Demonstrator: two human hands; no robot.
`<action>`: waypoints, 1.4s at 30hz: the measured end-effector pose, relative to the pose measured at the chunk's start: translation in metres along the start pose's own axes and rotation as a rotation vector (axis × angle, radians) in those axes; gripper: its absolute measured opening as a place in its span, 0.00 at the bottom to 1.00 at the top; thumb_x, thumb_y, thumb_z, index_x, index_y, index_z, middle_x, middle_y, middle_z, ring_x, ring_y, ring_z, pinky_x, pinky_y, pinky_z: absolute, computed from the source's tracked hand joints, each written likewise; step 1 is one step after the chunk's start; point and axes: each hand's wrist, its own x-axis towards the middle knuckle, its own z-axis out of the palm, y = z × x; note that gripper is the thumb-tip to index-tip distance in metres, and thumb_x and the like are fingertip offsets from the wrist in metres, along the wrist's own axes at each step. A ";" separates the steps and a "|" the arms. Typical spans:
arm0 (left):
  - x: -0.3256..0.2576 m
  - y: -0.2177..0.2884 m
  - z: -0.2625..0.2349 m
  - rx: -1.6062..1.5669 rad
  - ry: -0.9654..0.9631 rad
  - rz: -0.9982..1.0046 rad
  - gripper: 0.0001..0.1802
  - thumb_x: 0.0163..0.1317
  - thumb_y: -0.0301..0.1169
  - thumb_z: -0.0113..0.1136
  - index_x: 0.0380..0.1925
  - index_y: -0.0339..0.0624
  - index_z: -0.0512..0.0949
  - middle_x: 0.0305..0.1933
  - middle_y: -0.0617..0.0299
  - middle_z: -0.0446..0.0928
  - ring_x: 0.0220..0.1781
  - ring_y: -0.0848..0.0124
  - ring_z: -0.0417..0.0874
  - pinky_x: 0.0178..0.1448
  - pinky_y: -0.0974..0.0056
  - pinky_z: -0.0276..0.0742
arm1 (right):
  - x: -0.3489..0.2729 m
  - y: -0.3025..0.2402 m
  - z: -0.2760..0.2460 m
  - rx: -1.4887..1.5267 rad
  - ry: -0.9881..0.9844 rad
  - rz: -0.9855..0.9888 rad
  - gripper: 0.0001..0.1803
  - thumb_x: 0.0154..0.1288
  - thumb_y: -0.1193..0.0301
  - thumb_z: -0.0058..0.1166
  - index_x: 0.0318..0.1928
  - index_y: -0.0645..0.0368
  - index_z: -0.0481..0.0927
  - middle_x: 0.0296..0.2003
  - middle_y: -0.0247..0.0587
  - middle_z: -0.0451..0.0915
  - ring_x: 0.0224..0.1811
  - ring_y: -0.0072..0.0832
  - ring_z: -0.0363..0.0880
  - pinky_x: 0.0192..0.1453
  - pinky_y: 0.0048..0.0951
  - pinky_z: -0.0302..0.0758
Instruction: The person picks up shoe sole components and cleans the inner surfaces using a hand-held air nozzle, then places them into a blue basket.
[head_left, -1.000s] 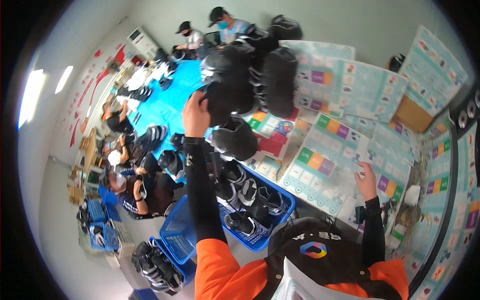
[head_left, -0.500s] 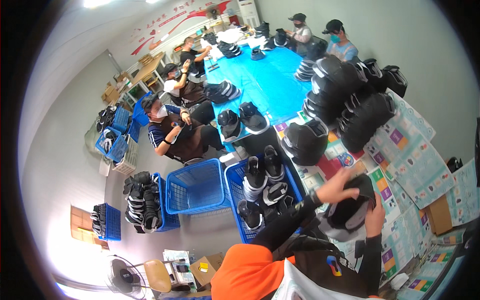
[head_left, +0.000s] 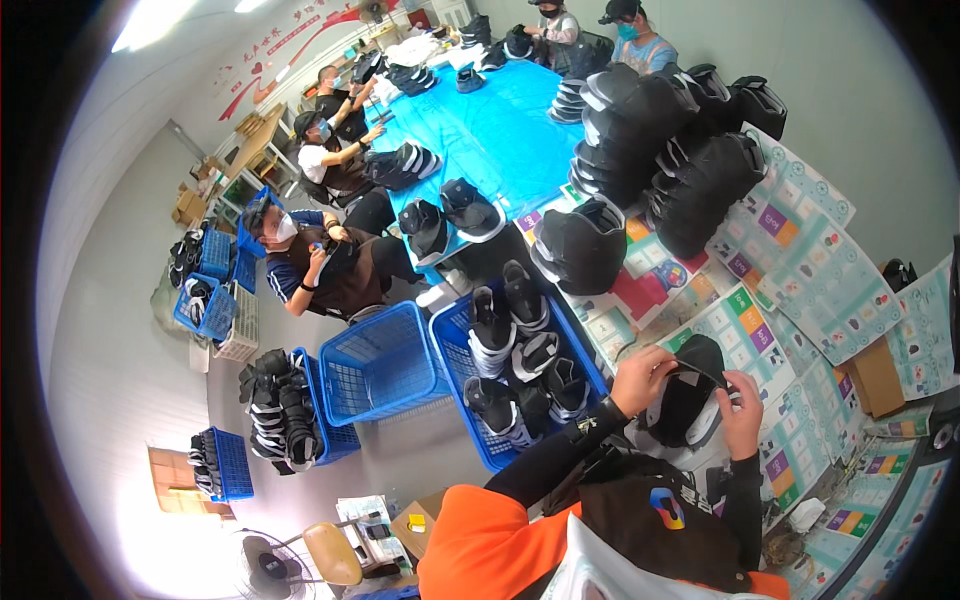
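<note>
A black shoe upper (head_left: 688,400) sits between both hands above the patterned table cover (head_left: 800,270). The left hand (head_left: 642,378) pinches its top strap, fingers closed on it; the right hand (head_left: 741,410) clasps its far side. Just left of the shoe upper, a blue crate (head_left: 455,345) holds black-and-white uppers (head_left: 520,345). Beyond it rises a stack of black uppers (head_left: 665,130).

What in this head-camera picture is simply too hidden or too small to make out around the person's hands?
- Black helmet-like item, head view: its lower part is covered by the left hand and right hand.
- Thin black strap: too small to see how it attaches.
- Right hand's palm: turned away, grip unclear.
- Blue basket beside the left arm: its lower corner is hidden by the left sleeve.
- Printed table sheets: print too small and bent near the rim.
</note>
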 end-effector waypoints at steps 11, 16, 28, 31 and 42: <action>0.005 0.007 0.026 -0.041 -0.040 -0.098 0.06 0.65 0.30 0.64 0.37 0.38 0.81 0.33 0.49 0.79 0.36 0.50 0.81 0.40 0.55 0.75 | -0.008 0.041 -0.026 0.348 0.003 0.236 0.06 0.66 0.77 0.64 0.37 0.69 0.84 0.38 0.35 0.82 0.37 0.22 0.79 0.44 0.24 0.76; 0.006 -0.005 0.046 -0.205 -0.162 -0.208 0.09 0.69 0.34 0.61 0.37 0.39 0.81 0.34 0.46 0.79 0.35 0.51 0.81 0.41 0.56 0.75 | -0.014 0.048 -0.021 0.002 0.112 0.262 0.08 0.72 0.74 0.57 0.35 0.67 0.79 0.29 0.31 0.77 0.34 0.17 0.72 0.38 0.24 0.70; 0.036 -0.034 0.056 -0.266 -0.449 -0.395 0.22 0.77 0.42 0.52 0.48 0.31 0.80 0.41 0.51 0.84 0.44 0.61 0.82 0.49 0.58 0.76 | 0.004 0.006 -0.020 0.058 -0.029 0.075 0.24 0.65 0.70 0.63 0.61 0.56 0.75 0.54 0.38 0.75 0.58 0.29 0.75 0.58 0.30 0.71; 0.046 -0.039 0.083 -0.092 -0.432 -0.157 0.21 0.76 0.40 0.51 0.43 0.29 0.80 0.44 0.39 0.83 0.49 0.40 0.81 0.54 0.48 0.74 | 0.007 -0.044 -0.023 -0.249 -0.286 -0.166 0.32 0.58 0.73 0.63 0.66 0.56 0.73 0.67 0.46 0.70 0.71 0.45 0.67 0.71 0.44 0.65; 0.082 -0.077 0.052 -0.372 -0.638 -0.333 0.32 0.75 0.47 0.58 0.67 0.33 0.70 0.65 0.50 0.76 0.67 0.65 0.76 0.72 0.62 0.69 | -0.014 0.078 -0.060 -0.339 0.218 0.212 0.19 0.71 0.79 0.45 0.59 0.59 0.80 0.49 0.54 0.84 0.51 0.48 0.82 0.53 0.40 0.77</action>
